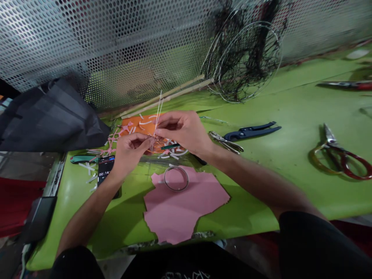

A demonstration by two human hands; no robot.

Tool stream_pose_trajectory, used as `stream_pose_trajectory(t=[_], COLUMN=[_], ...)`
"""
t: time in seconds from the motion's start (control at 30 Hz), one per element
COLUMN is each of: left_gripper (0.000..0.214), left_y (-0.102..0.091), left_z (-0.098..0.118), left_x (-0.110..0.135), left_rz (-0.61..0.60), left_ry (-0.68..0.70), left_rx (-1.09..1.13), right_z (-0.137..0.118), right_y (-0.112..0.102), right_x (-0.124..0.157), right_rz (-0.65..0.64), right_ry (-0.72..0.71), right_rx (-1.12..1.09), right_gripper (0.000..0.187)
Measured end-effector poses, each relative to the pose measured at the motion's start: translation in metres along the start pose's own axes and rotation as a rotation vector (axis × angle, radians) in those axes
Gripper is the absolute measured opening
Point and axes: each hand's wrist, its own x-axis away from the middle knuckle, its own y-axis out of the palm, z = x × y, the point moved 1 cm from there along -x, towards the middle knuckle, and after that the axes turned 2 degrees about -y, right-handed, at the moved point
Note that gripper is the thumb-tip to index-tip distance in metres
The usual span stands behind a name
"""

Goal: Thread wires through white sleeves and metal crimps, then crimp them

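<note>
Above the orange sheet (147, 128), my two hands meet with their fingertips close together. My right hand (184, 130) pinches a few thin white strands (159, 110) that point upward. The fingers of my left hand (130, 149) are pinched just below, where fine wire-like strands (151, 142) cross at the tips; I cannot make out how these join. Under the hands lie white paper strips (144, 123), pink cut-out pieces (112, 141) and a green-handled tool (170, 146), partly covered. A roll of clear tape (176, 178) rests on a jagged pink sheet (186, 205) nearer to me.
Navy-handled pruners (250, 131) and silver pliers (225, 142) lie to the right, with red-handled scissors (343, 155) farther out. A phone (105, 170) is beside my left wrist. Behind are bamboo sticks (171, 97), black netting on wire hoops (247, 58) and a dark bag (52, 116).
</note>
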Motion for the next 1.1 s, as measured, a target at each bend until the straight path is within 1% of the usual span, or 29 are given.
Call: stream_pose_trajectory(t=[0.2, 0.4, 0.73, 0.9, 1.1], left_gripper=[0.029, 0.025, 0.021, 0.023, 0.020], left_y=[-0.0006, -0.0033, -0.0023, -0.0005, -0.0008], left_z=[-0.0018, 0.0015, 0.0014, 0.0028, 0.0056], left_x=[0.0007, 0.0001, 0.0007, 0.0010, -0.0007], left_rz=[0.017, 0.049, -0.012, -0.021, -0.037], left_ry=[-0.026, -0.038, -0.045, -0.055, -0.018], left_rx=[0.013, 0.105, -0.018, -0.012, -0.009], right_z=[0.0031, 0.0027, 0.0026, 0.0014, -0.0004], right_y=[0.0011, 0.0015, 0.0016, 0.0027, 0.0032], right_x=[-0.0009, 0.0004, 0.0013, 0.0017, 0.0013], right_rz=[-0.009, 0.029, 0.049, 0.038, 0.051], right_ry=[-0.054, -0.070, -0.045, -0.045, -0.016], right_rx=[0.025, 0.019, 0.040, 0.031, -0.007], right_gripper=[0.023, 0.021, 0.021, 0.018, 0.017])
